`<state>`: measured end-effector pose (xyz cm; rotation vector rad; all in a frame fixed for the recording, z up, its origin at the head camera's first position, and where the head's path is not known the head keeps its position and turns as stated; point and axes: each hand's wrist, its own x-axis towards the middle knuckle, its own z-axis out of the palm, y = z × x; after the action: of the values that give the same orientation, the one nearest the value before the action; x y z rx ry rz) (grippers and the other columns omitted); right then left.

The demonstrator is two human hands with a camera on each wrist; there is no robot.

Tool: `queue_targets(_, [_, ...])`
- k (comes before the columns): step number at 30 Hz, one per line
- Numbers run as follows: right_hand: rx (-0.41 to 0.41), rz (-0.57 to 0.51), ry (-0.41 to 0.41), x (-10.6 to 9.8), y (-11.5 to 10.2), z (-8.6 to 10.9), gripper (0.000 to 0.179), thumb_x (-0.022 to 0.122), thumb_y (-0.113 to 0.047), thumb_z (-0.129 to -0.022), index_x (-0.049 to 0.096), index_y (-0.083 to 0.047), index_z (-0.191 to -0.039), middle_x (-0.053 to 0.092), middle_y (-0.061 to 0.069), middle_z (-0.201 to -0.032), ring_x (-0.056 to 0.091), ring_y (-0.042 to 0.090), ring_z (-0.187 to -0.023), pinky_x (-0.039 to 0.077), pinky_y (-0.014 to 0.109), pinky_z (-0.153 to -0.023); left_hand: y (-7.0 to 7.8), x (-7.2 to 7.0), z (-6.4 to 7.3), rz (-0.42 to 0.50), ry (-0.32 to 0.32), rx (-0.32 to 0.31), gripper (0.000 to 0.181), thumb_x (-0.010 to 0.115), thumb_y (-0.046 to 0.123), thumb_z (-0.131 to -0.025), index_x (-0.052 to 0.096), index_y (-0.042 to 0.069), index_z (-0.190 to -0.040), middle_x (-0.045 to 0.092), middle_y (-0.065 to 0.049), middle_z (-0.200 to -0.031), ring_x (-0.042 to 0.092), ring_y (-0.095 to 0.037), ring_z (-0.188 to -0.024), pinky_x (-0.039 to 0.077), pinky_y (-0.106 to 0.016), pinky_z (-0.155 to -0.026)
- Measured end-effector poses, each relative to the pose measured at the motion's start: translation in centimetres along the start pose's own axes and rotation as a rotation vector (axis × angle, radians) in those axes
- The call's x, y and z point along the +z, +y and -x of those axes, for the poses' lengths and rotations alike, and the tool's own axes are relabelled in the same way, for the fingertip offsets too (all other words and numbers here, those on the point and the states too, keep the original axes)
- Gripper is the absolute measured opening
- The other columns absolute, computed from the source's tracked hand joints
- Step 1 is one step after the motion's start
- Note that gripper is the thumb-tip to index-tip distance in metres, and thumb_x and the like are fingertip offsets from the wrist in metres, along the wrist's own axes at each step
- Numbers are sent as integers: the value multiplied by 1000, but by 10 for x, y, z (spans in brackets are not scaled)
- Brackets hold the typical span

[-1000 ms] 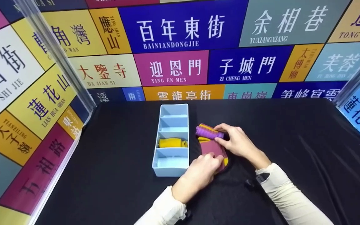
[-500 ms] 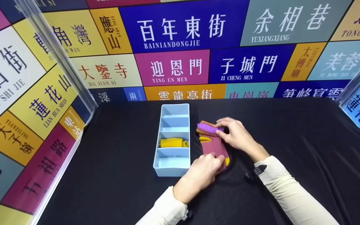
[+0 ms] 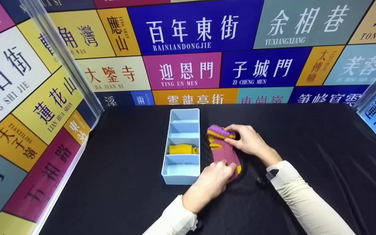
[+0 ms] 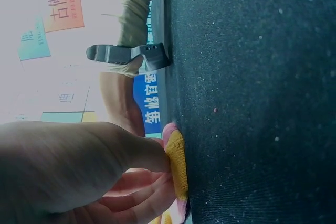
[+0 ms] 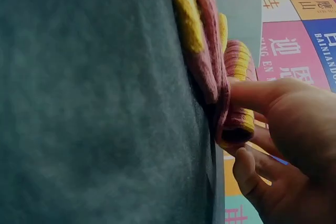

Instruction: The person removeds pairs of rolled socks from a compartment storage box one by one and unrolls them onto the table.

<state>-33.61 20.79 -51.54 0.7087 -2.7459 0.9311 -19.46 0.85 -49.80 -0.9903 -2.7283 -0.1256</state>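
Observation:
A pink sock (image 3: pixel 223 152) with yellow patches lies flat on the black cloth, its striped purple-and-yellow cuff rolled up (image 3: pixel 220 132) at the far end. Whether it is one sock or two laid together, I cannot tell. My right hand (image 3: pixel 250 141) grips the roll at its right end; in the right wrist view the thumb and fingers pinch the rolled cuff (image 5: pixel 240 64). Nearer to me, my left hand (image 3: pixel 212 178) holds the toe end with curled fingers. Its thumb touches the yellow-and-pink edge (image 4: pixel 177 166) in the left wrist view. The fingers hide part of the sock.
Left of the sock stands a light blue divided box (image 3: pixel 181 180). A yellow rolled bundle (image 3: pixel 180 149) sits in its second compartment from the front. Black cloth (image 3: pixel 126 176) covers the table, and printed panels (image 3: pixel 188 70) rise behind and at the sides.
My right hand and the rolled cuff have shifted slightly away from me, and more of the yellow patch below the roll shows. The left hand has stayed on the toe end.

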Motion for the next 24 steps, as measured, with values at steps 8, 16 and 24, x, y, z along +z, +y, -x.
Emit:
queue_targets(8, [79, -64, 43, 2, 3, -7, 25, 78, -23, -100, 67, -15, -122, 83, 4, -118, 77, 27, -116, 57, 54, -100, 1, 1, 0, -13, -5, -8, 15, 80, 18, -95, 69, 14, -104, 70, -6, -93, 72, -24, -77, 64, -36, -66])
queue_targets(16, [152, 34, 139, 7, 0, -12, 19, 82, -24, -96, 66, -14, -100, 63, 8, -97, 63, 25, -89, 48, 41, -76, 2, 3, 0, -26, 9, -6, 15, 81, 18, -94, 69, 14, -103, 70, -5, -92, 72, -23, -75, 64, -35, -66])
queue_targets(24, [162, -5, 94, 9, 3, -14, 37, 86, -24, -93, 66, -8, -119, 69, 14, -108, 69, 31, -99, 53, 46, -86, 2, 2, 0, -85, 12, 20, 23, 84, 19, -89, 69, 15, -105, 71, -3, -93, 71, -21, -77, 63, -32, -67])
